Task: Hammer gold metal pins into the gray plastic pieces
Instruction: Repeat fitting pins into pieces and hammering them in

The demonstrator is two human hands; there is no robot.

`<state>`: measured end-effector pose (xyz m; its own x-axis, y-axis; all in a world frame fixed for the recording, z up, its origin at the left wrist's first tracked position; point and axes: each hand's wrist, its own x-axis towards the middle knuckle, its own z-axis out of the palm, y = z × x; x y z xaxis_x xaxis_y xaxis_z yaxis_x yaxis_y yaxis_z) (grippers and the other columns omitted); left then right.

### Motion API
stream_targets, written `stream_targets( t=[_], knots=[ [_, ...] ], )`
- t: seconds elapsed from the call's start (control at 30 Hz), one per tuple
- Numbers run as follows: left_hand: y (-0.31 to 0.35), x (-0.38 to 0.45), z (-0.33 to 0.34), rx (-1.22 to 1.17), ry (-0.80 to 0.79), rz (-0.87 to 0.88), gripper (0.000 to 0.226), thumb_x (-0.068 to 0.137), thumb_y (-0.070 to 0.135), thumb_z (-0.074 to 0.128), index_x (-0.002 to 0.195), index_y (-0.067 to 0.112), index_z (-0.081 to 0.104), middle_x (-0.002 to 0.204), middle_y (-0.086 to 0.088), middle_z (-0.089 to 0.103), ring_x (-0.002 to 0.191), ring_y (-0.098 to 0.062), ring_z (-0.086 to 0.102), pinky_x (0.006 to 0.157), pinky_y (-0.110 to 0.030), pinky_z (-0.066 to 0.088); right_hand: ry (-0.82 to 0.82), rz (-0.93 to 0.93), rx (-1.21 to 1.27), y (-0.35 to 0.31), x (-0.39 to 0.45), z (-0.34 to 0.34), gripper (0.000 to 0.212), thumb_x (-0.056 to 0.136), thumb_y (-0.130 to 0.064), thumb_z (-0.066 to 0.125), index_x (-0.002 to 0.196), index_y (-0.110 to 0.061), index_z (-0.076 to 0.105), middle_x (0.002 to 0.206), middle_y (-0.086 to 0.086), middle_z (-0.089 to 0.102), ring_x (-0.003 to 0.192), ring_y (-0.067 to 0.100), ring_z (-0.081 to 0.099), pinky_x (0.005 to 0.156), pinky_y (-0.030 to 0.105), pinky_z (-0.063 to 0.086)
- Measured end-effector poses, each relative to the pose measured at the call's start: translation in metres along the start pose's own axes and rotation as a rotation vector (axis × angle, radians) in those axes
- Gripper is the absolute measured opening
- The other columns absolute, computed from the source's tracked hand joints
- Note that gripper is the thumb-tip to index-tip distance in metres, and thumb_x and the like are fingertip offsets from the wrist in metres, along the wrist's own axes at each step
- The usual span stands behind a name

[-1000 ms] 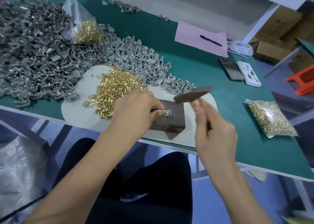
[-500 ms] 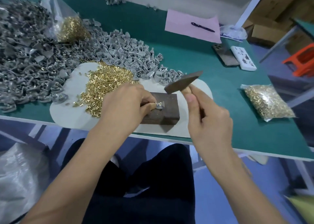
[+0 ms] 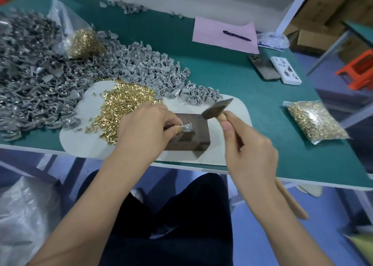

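Workbench counts: two hands, one hammer, one block, heaps of small parts.

Two hands are in view, a left hand and a right hand. There is one hammer, one dark block and one gray plastic piece on that block. Loose gray plastic pieces lie in one broad heap, too many to count. Loose gold pins form one pile, also too many to count. Two clear bags of gold pins show: one bag at the left, one bag at the right. One white mat, one pink sheet, one pen, one dark phone, one white phone and one orange stool.
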<state>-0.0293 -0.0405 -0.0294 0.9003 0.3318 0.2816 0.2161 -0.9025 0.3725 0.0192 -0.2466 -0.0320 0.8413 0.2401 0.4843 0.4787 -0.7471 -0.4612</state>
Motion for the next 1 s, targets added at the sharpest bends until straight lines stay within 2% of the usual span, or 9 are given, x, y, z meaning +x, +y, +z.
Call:
stream_targets(
  t=[0.1, 0.23, 0.3, 0.37, 0.43, 0.5, 0.7, 0.87, 1.0],
  knots=[
    [0.0, -0.002, -0.001, -0.027, -0.01, 0.001, 0.005, 0.086, 0.048, 0.073, 0.09, 0.046, 0.074, 0.083, 0.021, 0.063, 0.087, -0.005, 0.052, 0.06, -0.027, 0.038, -0.07, 0.132, -0.126, 0.021, 0.004, 0.005, 0.032, 0.106, -0.039, 0.043, 0.133, -0.043, 0.059, 0.101, -0.005, 0.066, 0.089, 0.026, 0.06, 0.065, 0.035, 0.039],
    [0.001, -0.003, 0.0, -0.079, -0.024, -0.009, 0.005, 0.087, 0.045, 0.069, 0.09, 0.044, 0.073, 0.085, 0.019, 0.063, 0.094, -0.008, 0.054, 0.065, -0.03, 0.044, -0.27, 0.218, -0.314, 0.03, 0.005, 0.008, 0.039, 0.102, -0.02, 0.05, 0.135, -0.037, 0.062, 0.11, 0.003, 0.064, 0.104, 0.032, 0.047, 0.077, 0.038, 0.032],
    [0.001, -0.009, 0.001, -0.096, 0.007, 0.017, 0.006, 0.088, 0.043, 0.069, 0.092, 0.042, 0.074, 0.086, 0.019, 0.062, 0.094, -0.009, 0.052, 0.063, -0.028, 0.042, -0.181, 0.124, -0.302, 0.024, 0.007, 0.01, 0.032, 0.098, -0.02, 0.059, 0.124, -0.034, 0.071, 0.118, 0.003, 0.065, 0.11, 0.033, 0.046, 0.088, 0.041, 0.033],
    [0.002, -0.021, 0.001, -0.131, 0.09, 0.032, 0.005, 0.088, 0.04, 0.07, 0.09, 0.039, 0.075, 0.084, 0.021, 0.059, 0.089, -0.006, 0.05, 0.056, -0.023, 0.035, -0.07, -0.017, -0.056, 0.01, 0.009, 0.011, 0.024, 0.098, -0.024, 0.062, 0.119, -0.028, 0.074, 0.114, 0.0, 0.066, 0.107, 0.03, 0.054, 0.092, 0.045, 0.041],
    [0.001, -0.035, 0.0, -0.183, 0.156, 0.004, 0.005, 0.084, 0.035, 0.073, 0.089, 0.036, 0.074, 0.084, 0.021, 0.058, 0.087, -0.005, 0.05, 0.055, -0.023, 0.035, -0.095, -0.214, 0.173, -0.01, 0.01, 0.015, 0.023, 0.096, -0.028, 0.064, 0.116, -0.025, 0.074, 0.104, -0.007, 0.067, 0.099, 0.023, 0.061, 0.089, 0.045, 0.046],
    [-0.005, -0.05, 0.0, -0.223, 0.18, -0.024, 0.009, 0.081, 0.031, 0.074, 0.089, 0.036, 0.073, 0.085, 0.02, 0.058, 0.087, -0.004, 0.051, 0.055, -0.024, 0.04, -0.173, -0.35, 0.215, -0.029, 0.006, 0.021, 0.016, 0.092, -0.029, 0.069, 0.106, -0.029, 0.076, 0.097, -0.015, 0.067, 0.095, 0.016, 0.062, 0.086, 0.046, 0.045],
    [-0.043, -0.081, -0.008, -0.307, 0.212, -0.169, 0.011, 0.082, 0.032, 0.071, 0.09, 0.039, 0.068, 0.09, 0.021, 0.056, 0.091, 0.0, 0.054, 0.06, -0.023, 0.048, -0.347, -0.405, 0.252, -0.069, -0.003, 0.05, 0.012, 0.089, -0.022, 0.076, 0.093, -0.032, 0.074, 0.091, -0.019, 0.066, 0.092, 0.013, 0.06, 0.082, 0.044, 0.043],
    [-0.08, -0.093, -0.019, -0.319, 0.243, -0.265, 0.011, 0.085, 0.042, 0.059, 0.094, 0.04, 0.065, 0.093, 0.022, 0.059, 0.095, 0.0, 0.056, 0.064, -0.033, 0.053, -0.414, -0.462, 0.283, -0.108, -0.004, 0.081, 0.007, 0.088, -0.023, 0.071, 0.092, -0.029, 0.073, 0.09, -0.016, 0.065, 0.091, 0.014, 0.059, 0.082, 0.043, 0.042],
    [-0.112, -0.1, -0.03, -0.255, 0.267, -0.355, 0.008, 0.085, 0.046, 0.06, 0.092, 0.042, 0.062, 0.093, 0.023, 0.058, 0.092, 0.003, 0.052, 0.062, -0.013, 0.038, -0.465, -0.5, 0.312, -0.137, -0.003, 0.106, 0.007, 0.089, -0.02, 0.072, 0.093, -0.027, 0.074, 0.089, -0.015, 0.066, 0.091, 0.016, 0.059, 0.084, 0.044, 0.044]
  ],
)
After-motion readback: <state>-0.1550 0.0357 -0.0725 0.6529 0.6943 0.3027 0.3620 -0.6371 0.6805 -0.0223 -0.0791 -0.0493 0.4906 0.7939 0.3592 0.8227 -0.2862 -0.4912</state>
